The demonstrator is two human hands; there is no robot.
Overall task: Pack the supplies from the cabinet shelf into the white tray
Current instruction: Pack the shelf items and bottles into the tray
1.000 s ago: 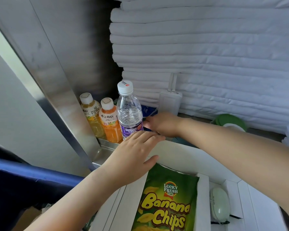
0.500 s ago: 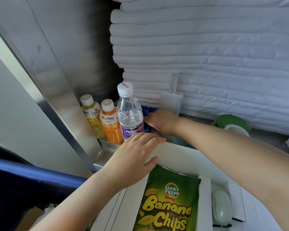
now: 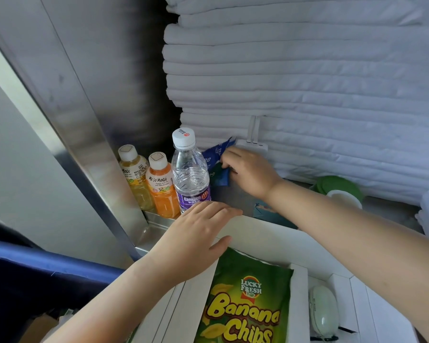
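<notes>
Packing in progress | on the cabinet shelf [image 3: 235,198] our right hand [image 3: 248,172] has its fingers clenched on the blue packets [image 3: 217,154], at 3 o'clock of the water bottle [image 3: 191,174] | our left hand [image 3: 196,236], fingers released and flat, rests on the white tray [image 3: 265,227] rim, at 6 o'clock of the bottle | we judge: lift the packets clear of the bottle, then lay them beside the banana chips [image 3: 248,300].

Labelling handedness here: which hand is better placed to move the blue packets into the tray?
Right. The right hand grips the blue packets on the shelf; the left hand rests on the rim of the white tray.
</notes>
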